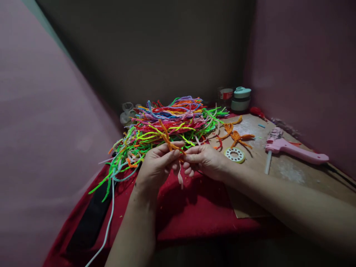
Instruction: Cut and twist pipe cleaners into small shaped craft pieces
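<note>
While my left hand [160, 160] pinched an orange fuzzy stick [167, 140] over the red cloth [194, 207], my right hand [202, 159] pinched its other end, so both grips were closed on it. Just past my hands lay a big messy pile of colourful fuzzy sticks [172, 115]. To the right, a pink glue gun [294, 148] sat on a brown board [283, 189], and a bottle with a light green lid [241, 100] stood farther back

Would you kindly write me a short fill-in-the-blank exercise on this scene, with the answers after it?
The left hand and the right hand hold fuzzy wire coloured ____. The glue gun is coloured ____. The cloth below the hands is coloured ____. The thin cable hanging over the cloth's edge is coloured ____.
Answers: orange; pink; red; white.
</note>
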A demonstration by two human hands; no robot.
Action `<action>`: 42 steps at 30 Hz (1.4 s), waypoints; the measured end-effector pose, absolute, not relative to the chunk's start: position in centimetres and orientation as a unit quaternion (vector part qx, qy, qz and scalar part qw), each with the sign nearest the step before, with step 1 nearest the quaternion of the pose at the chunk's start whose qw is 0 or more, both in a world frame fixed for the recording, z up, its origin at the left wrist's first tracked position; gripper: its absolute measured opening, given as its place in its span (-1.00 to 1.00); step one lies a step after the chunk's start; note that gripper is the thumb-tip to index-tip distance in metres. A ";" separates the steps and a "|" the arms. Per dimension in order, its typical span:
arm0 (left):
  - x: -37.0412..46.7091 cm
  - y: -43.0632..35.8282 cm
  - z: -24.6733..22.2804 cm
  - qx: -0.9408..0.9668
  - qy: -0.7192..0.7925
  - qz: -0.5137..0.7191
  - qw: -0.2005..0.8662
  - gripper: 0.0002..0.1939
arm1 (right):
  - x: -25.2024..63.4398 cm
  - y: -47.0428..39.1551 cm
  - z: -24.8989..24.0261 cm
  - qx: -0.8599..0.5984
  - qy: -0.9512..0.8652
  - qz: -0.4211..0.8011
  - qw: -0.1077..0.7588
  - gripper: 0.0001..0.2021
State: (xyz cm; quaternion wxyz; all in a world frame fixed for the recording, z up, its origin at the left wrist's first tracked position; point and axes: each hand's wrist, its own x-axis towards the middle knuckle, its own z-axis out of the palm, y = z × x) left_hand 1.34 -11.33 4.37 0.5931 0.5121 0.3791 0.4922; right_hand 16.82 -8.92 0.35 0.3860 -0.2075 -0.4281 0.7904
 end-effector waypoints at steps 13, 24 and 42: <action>3.3 -11.2 2.9 0.533 0.507 0.596 0.322 -0.83 | 16.2 -10.1 1.5 -0.347 -0.567 0.671 0.327 -0.82; 1.9 -10.7 3.7 0.486 0.471 0.495 0.545 -0.82 | 16.7 -9.9 1.8 -0.299 -0.522 0.734 0.315 -0.83; 2.1 -10.8 3.6 0.503 0.474 0.526 0.497 -0.83 | 17.1 -9.2 0.9 -0.207 -0.498 0.790 0.292 -0.81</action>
